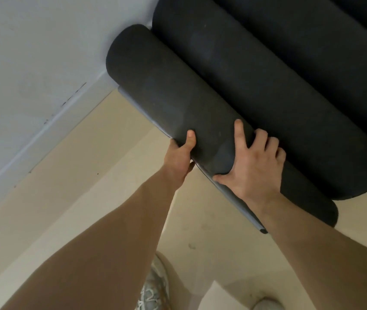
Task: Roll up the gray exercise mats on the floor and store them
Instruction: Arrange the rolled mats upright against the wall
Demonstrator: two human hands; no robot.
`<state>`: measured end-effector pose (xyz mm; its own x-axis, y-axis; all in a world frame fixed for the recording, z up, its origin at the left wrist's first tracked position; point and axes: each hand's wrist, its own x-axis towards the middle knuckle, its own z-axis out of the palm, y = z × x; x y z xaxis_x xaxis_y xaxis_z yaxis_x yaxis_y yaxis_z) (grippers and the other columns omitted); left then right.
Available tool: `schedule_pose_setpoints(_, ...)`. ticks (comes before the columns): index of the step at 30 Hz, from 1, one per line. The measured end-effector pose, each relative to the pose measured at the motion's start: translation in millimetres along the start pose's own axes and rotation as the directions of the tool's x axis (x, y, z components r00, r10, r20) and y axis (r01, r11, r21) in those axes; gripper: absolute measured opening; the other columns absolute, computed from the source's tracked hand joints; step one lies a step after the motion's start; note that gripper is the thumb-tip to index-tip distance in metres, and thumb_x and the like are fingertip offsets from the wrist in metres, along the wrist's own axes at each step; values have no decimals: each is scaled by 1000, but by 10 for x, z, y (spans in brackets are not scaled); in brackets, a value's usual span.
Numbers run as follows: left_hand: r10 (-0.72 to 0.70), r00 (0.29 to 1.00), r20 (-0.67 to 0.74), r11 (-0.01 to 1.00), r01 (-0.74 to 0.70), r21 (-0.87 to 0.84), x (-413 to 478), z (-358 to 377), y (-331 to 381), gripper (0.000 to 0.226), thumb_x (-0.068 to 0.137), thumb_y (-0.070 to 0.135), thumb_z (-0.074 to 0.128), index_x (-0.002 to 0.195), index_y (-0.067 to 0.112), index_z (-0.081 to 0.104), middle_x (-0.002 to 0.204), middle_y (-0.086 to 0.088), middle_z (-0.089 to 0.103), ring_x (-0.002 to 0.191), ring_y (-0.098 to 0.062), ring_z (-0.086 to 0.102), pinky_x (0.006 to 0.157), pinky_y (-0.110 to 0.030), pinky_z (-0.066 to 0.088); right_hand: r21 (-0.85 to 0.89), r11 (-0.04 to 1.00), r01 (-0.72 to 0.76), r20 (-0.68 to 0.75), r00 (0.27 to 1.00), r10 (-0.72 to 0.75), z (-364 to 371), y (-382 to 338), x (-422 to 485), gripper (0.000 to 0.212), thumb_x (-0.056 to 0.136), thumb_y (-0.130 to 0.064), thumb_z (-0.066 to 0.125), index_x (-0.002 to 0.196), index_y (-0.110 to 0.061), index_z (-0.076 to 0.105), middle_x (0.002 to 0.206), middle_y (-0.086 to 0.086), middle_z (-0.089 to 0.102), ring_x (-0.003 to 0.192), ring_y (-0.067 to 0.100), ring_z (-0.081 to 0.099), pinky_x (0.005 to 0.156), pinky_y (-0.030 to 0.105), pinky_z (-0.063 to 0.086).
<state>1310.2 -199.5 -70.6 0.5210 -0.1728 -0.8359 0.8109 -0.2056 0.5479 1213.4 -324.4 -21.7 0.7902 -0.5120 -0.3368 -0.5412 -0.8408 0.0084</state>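
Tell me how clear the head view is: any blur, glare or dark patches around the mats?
Head view: soft all over, no glare; the rolled mat under the left hand and right hand shows its surface, while the stored rolls at top right sink into near-black shadow.

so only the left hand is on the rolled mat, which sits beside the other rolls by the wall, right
Not quite: both hands are on it. In the head view the left hand grips the rolled mat at its near edge and the right hand holds it from on top. The rest stands: it sits beside the other rolls by the wall.
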Motion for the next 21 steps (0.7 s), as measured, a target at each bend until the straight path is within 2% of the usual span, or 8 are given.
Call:
schedule_pose_setpoints(3, -76, 997, -4, 995, 76, 58, -62, -73, 49, 65, 95, 59, 63, 148, 27, 42, 138, 9, 52, 127, -29, 56, 109, -54, 46, 25, 1000, -10, 22, 1000, 9, 25, -12, -46, 133, 56, -77, 81, 161, -27, 17, 140, 26, 39, 119, 47, 44, 97, 61, 41)
schedule_pose_setpoints(7, -23, 999, -24, 994, 25, 105, -139, 55, 192, 86, 71, 68, 83, 138, 25, 51, 131, 10, 63, 115, -21, 62, 95, -44, 51, 42, 999, -8, 176, 984, 0, -129, 23, 39, 141, 60, -77, 81, 160, -36, -10, 153, 25, 27, 134, 47, 38, 108, 62, 38)
schedule_pose_setpoints(9, 38, 995, -90, 995, -30, 90, -135, 131, 189, 90, 61, 61, 92, 131, 18, 57, 122, 6, 69, 113, -20, 66, 97, -42, 56, 19, 1000, 4, 187, 982, -7, -204, 14, 81, 142, 61, -73, 84, 160, -36, -11, 149, 24, 32, 130, 45, 42, 105, 59, 41)
schedule_pose_setpoints(12, 47, 995, -90, 999, -48, -7, -104, 165, 116, 112, 42, 62, 96, 137, 20, 55, 130, 6, 68, 119, -19, 65, 102, -42, 55, -10, 1000, 10, 152, 988, -8, -217, -1, 54, 138, 63, -73, 83, 160, -35, -8, 145, 23, 35, 125, 43, 45, 103, 58, 44)
schedule_pose_setpoints(14, 39, 999, -26, 999, -39, -9, -53, 107, 106, 103, 50, 57, 97, 135, 20, 51, 134, 7, 65, 123, -19, 63, 103, -41, 53, -37, 999, 12, 94, 996, -9, -155, -2, 25, 135, 63, -75, 80, 160, -35, -4, 144, 23, 35, 123, 44, 45, 103, 58, 44)
schedule_pose_setpoints(16, 0, 1000, 27, 997, -2, 79, -6, 38, 122, 91, 63, 56, 92, 134, 26, 44, 140, 7, 58, 125, -22, 59, 96, -40, 52, -46, 999, 10, 55, 998, -7, -66, -31, 0, 135, 62, -75, 81, 161, -35, -1, 145, 25, 34, 124, 46, 43, 103, 61, 43)
schedule_pose_setpoints(18, 2, 1000, 2, 975, -2, 221, -28, 4, 137, 90, 73, 62, 85, 142, 23, 42, 144, 5, 56, 126, -25, 58, 98, -39, 50, -33, 999, -17, 72, 997, 20, -6, -86, -20, 135, 63, -70, 84, 161, -35, -2, 149, 26, 30, 128, 47, 39, 105, 63, 39)
schedule_pose_setpoints(21, 109, 991, -72, 883, -63, 465, -192, 2, 171, 90, 85, 63, 73, 150, 12, 39, 150, -3, 52, 134, -27, 53, 98, -29, 42, -52, 998, -23, 154, 988, 31, -57, -131, -11, 137, 66, -71, 82, 160, -36, -12, 153, 25, 23, 134, 47, 36, 109, 61, 37)
